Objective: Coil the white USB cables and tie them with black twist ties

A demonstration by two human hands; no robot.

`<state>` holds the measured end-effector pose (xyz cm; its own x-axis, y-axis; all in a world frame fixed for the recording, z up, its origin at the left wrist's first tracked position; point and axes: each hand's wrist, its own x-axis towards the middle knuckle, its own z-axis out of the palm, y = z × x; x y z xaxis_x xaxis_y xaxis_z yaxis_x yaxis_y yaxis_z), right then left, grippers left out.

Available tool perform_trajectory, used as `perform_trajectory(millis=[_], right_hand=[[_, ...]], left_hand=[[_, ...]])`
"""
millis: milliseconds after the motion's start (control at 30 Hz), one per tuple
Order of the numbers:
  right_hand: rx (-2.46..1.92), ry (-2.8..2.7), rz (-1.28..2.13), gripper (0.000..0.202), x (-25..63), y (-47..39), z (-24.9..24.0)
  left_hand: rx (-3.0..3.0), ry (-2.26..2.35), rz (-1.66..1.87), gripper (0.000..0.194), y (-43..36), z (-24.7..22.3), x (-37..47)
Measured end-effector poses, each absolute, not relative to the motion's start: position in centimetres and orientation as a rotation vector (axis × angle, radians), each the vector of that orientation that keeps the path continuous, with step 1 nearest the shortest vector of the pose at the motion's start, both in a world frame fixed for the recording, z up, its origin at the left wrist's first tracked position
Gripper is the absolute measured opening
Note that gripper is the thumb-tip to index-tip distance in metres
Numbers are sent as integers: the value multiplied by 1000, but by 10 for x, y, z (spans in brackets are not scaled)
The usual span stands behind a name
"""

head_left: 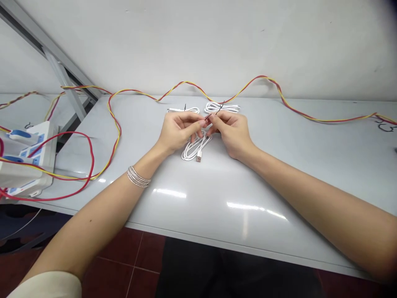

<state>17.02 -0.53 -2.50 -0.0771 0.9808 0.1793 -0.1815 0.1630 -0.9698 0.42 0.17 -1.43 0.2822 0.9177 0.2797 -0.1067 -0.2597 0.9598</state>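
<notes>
My left hand (178,130) and my right hand (235,131) meet over the middle of the table, thumbs and forefingers pinched. Between their fingertips runs a thin dark twist tie (208,117), held by both. Just below the fingers lies a coiled white USB cable (196,147), its plug pointing toward me; my fingers partly cover its far end. Behind the hands rest two more white cable bundles, the left bundle (190,110) and the right bundle (223,108), each with a black tie at its middle.
A twisted red and yellow wire (186,82) snakes along the wall across the grey table (204,223). On the left stands a white power strip (46,165) with plugs and a looping red wire. Black ties (386,125) lie at the far right. A metal frame (63,78) rises back left.
</notes>
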Motion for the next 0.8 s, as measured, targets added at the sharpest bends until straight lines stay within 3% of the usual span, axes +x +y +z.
perform_trajectory(millis=[300,800], right_hand=[[-926,-1095,1310,17,173,-3,-23],[-839,-1163,1158,26,169,-6,-25]], left_hand=[[1454,838,1277,34,2,-16,5],[1339,839,1128,35,-3,-9,4]])
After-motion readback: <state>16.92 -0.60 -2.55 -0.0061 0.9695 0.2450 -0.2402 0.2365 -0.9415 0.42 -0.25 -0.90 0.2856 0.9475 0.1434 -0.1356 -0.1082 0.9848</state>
